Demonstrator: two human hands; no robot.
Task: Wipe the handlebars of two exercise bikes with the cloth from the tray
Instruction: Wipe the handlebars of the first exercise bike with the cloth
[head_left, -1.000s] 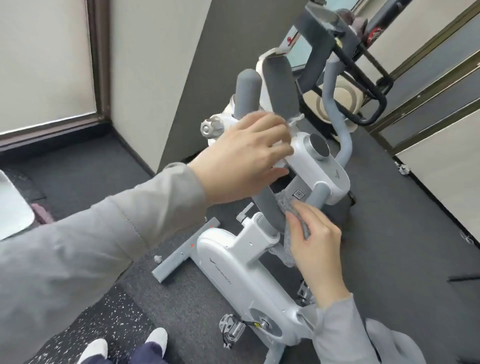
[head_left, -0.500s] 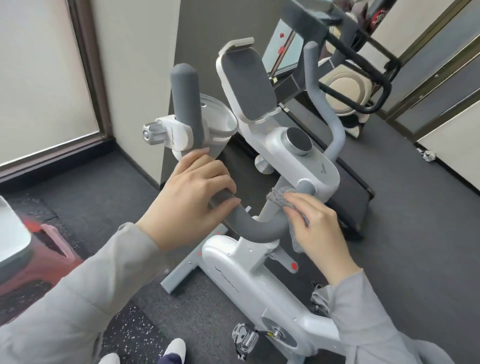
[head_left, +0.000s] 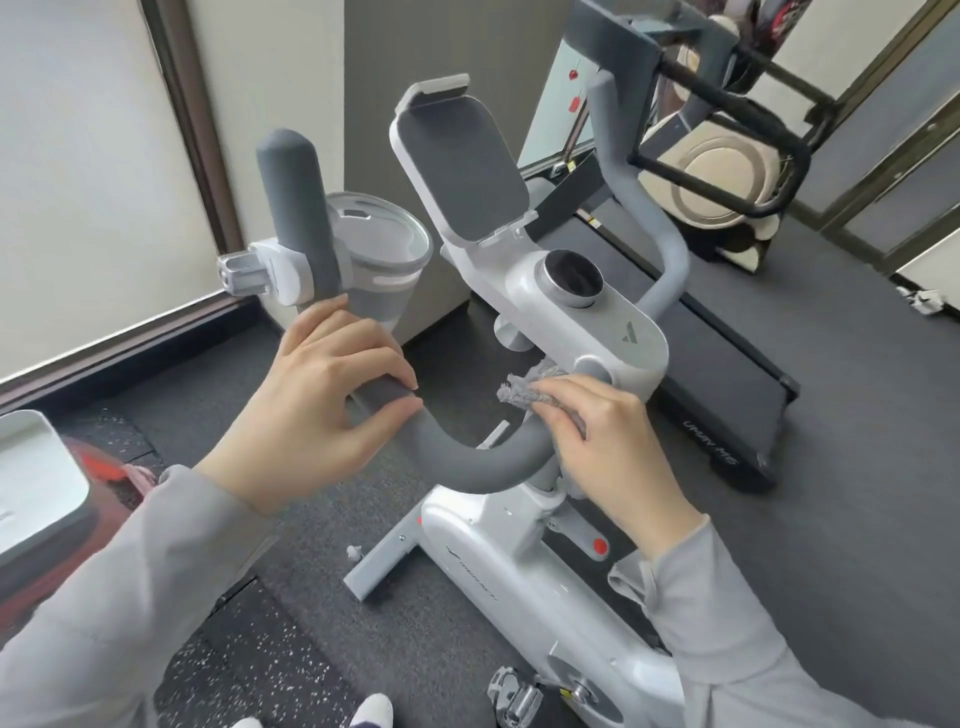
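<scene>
Grey cloth (head_left: 535, 387) bunched under right hand (head_left: 608, 447) fingers (head_left: 566, 387) against handlebar (head_left: 467, 457); left hand (head_left: 317, 405) fingers curled round handlebar.

Left hand (head_left: 317, 400) curled in a grip, right hand (head_left: 608, 447) pinching with bent fingers, both grey-sleeved

Cloth (head_left: 535, 392) mostly hidden under right hand (head_left: 608, 447). Handlebar (head_left: 467, 457) partly covered by left hand (head_left: 317, 410). Second bike (head_left: 727, 171) cut off at top edge. White tray (head_left: 31, 478) cropped at left.
</scene>
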